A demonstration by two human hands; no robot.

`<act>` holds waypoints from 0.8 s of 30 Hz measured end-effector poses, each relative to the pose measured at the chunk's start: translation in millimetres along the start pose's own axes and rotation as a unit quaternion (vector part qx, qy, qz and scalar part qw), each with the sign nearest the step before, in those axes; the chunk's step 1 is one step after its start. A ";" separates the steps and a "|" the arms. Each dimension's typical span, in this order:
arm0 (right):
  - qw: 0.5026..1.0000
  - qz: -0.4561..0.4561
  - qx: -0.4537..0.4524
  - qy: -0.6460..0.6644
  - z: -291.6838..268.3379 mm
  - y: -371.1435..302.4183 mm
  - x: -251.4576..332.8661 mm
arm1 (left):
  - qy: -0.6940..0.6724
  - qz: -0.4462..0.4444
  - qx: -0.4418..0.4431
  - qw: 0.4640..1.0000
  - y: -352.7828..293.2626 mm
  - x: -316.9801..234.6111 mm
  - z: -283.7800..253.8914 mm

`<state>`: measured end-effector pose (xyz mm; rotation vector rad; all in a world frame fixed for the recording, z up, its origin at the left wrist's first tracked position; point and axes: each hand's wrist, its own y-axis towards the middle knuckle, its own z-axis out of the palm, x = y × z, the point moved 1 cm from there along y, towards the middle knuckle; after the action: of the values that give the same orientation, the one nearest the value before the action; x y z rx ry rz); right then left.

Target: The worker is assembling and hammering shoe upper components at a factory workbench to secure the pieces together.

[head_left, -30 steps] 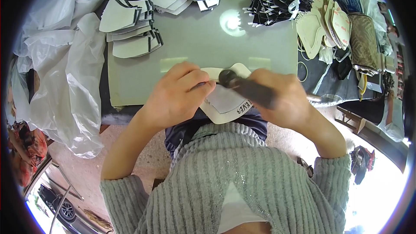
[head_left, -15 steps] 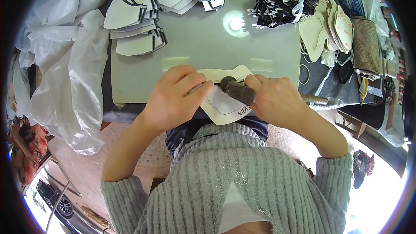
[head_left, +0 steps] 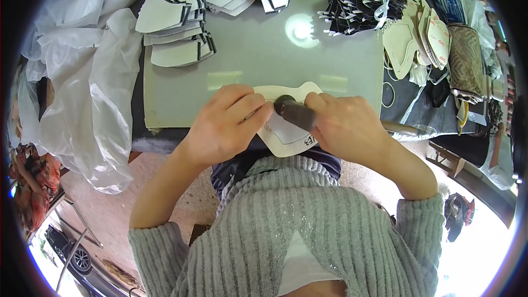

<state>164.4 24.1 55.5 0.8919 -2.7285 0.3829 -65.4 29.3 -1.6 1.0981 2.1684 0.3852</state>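
At the near edge of the board, a cream template-like piece (head_left: 281,92) with a curved outline and a grey inner panel (head_left: 286,130) lies between my hands. My right hand (head_left: 352,126) is wrapped round a hammer (head_left: 297,114); its dark head, slightly blurred, is over the upper part of the piece, and its wooden handle sticks out beyond the hand to the right. My left hand (head_left: 228,124) is closed at the piece's left side, with a thin grey rod (head_left: 251,114) showing between the fingers. Its fingertips meet beside the hammer head, where the contact point is hidden.
Stacks of pale cut pieces with dark edges (head_left: 175,49) lie on the grey-green board (head_left: 253,49) at the far left. A tied black bundle (head_left: 360,5) sits far right, beside cream templates (head_left: 399,49) and a patterned roll (head_left: 465,63). Clear plastic sheeting (head_left: 110,93) hangs at left.
The hammer head has shifted slightly left and looks more blurred. Both hands keep their grips in nearly the same place, and the whole view has moved a little.
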 end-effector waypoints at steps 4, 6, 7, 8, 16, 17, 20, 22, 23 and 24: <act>0.998 0.019 0.060 -0.011 4.0 1.4 -1.4 | -0.074 -0.085 -0.009 0.994 3.5 -1.1 -6.8; 0.998 0.019 0.055 -0.011 4.2 -0.6 -2.6 | -0.117 -0.113 0.019 0.986 2.9 0.3 -9.4; 0.998 0.020 0.051 -0.010 4.1 -1.5 -3.3 | -0.118 -0.113 0.019 0.986 3.2 1.1 -9.4; 0.999 0.019 0.051 -0.008 4.0 -0.7 -4.0 | -0.090 -0.076 0.019 0.993 3.2 2.8 -9.8; 0.999 -0.017 0.026 0.015 -5.3 0.7 -9.8 | 0.039 0.016 0.020 0.999 -7.7 2.1 -9.1; 0.999 -0.018 0.027 0.016 -8.5 1.1 -8.5 | 0.041 0.016 0.021 0.999 -8.3 1.6 -8.9; 0.993 -0.034 -0.095 0.055 -14.7 2.5 -1.7 | 0.047 0.020 0.024 0.998 -9.0 1.6 -10.5; 0.999 -0.028 -0.021 0.023 -8.0 5.3 5.8 | 0.047 0.026 0.027 0.998 -8.2 1.0 -10.0; 0.999 -0.031 -0.021 0.022 -7.7 6.7 5.8 | 0.047 0.027 0.027 0.998 -9.7 1.8 -8.9; 1.000 -0.023 0.000 0.000 -7.1 7.6 5.5 | 0.047 0.027 0.027 0.998 -10.5 2.9 -8.3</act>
<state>156.6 29.4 62.5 0.9523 -2.7038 0.3730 -78.5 25.6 -2.2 1.1915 2.2470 0.4121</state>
